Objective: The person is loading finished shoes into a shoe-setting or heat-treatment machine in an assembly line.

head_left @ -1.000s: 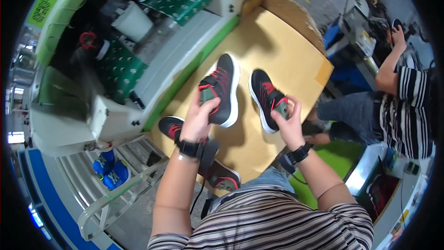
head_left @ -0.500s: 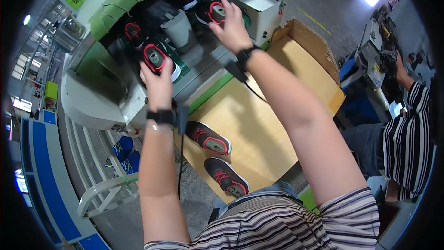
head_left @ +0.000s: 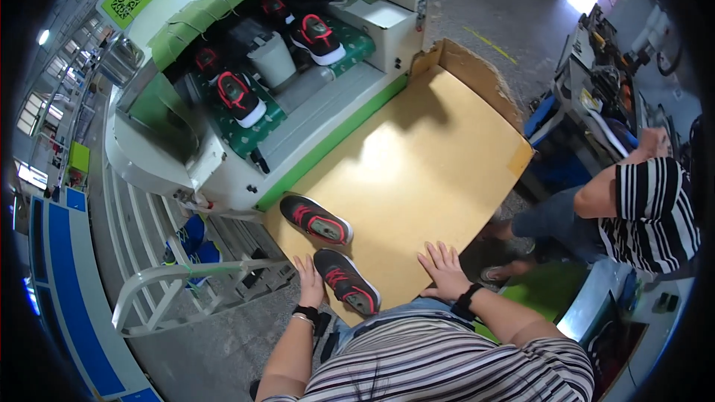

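My left hand (head_left: pixel 307 283) rests at the near left edge of a tan board (head_left: pixel 417 171), its fingers stretched out beside a dark shoe with red laces (head_left: pixel 347 281). A matching shoe (head_left: pixel 316 219) lies just beyond, close to the machine. Flat on the board's near edge, my right hand (head_left: pixel 445 271) has its fingers spread and holds nothing. Inside the white and green machine (head_left: pixel 328 123), a black shoe with red trim (head_left: pixel 240 99) sits on the left green pad and another black shoe (head_left: pixel 318 39) on the right one. Further shoes stand dimly behind them.
A torn cardboard flap (head_left: pixel 484 78) rises along the board's far right side. To the left runs a white metal rail (head_left: pixel 160 275), with blue shoes (head_left: pixel 195 242) behind it. At right a co-worker in a striped shirt (head_left: pixel 648 216) works at a cluttered bench (head_left: pixel 596 97).
Both my hands have let go of the two front shoes in the machine and drawn back to the board's near edge. The shoes stay on the green pads. The co-worker has shifted.
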`<state>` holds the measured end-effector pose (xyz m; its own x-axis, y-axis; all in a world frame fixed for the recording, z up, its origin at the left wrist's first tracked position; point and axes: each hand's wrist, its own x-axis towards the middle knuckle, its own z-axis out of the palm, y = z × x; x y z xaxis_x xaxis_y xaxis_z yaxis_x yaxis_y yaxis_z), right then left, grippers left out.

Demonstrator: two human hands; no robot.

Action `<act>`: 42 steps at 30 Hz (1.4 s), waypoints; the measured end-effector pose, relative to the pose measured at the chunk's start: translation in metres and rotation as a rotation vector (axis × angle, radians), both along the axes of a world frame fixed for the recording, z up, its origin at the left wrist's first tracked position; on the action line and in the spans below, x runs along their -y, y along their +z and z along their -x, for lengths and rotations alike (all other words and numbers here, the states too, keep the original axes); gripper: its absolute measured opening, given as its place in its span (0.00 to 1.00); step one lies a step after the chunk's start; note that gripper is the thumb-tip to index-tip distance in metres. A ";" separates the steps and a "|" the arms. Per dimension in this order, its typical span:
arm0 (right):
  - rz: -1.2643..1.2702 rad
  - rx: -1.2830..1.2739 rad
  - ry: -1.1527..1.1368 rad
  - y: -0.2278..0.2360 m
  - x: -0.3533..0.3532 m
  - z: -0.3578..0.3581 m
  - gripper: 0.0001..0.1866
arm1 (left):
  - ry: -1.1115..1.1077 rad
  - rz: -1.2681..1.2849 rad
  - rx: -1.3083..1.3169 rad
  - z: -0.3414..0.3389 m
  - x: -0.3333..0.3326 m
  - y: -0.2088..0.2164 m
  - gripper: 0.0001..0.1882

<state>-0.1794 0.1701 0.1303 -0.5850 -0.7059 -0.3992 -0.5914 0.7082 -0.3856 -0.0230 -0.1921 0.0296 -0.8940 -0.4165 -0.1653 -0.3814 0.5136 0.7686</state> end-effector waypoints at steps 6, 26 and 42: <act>-0.030 -0.137 0.036 -0.010 0.001 -0.010 0.56 | -0.126 0.190 0.044 -0.007 0.012 -0.011 0.31; 0.301 -0.625 -0.323 0.004 0.041 0.184 0.43 | -0.069 0.237 0.336 0.015 0.015 0.021 0.39; 0.112 -0.544 -0.235 0.015 0.024 0.169 0.17 | -0.040 0.275 0.467 0.012 -0.001 0.053 0.40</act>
